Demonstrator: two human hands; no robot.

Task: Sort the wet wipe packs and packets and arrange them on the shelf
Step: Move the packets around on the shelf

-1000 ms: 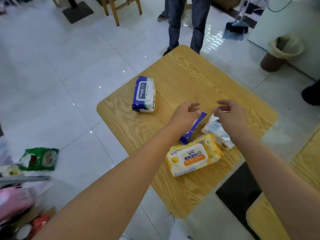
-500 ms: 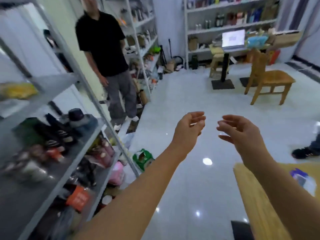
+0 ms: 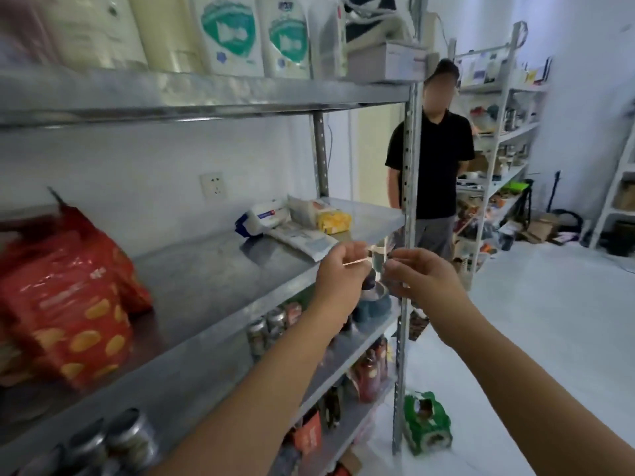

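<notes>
My left hand (image 3: 340, 273) and my right hand (image 3: 424, 278) are raised side by side at the front edge of the metal shelf board (image 3: 206, 280). Together they pinch a small thin wet wipe packet (image 3: 378, 257) between their fingertips; its print is too blurred to read. Towards the right end of the board lie a white and blue wipe pack (image 3: 266, 218), a yellow wipe pack (image 3: 332, 219) and a flat pale packet (image 3: 304, 239), just beyond my hands.
Red snack bags (image 3: 68, 304) fill the board's left end. White and green bags (image 3: 230, 32) stand on the shelf above, cans and bottles (image 3: 271, 328) below. A shelf post (image 3: 407, 201) rises by my right hand. A person in black (image 3: 433, 159) stands behind it. A green pack (image 3: 426, 420) lies on the floor.
The view has swung from the wooden table across the room to the shelf. Both hands, kept close together, have come up to the shelf's front edge.
</notes>
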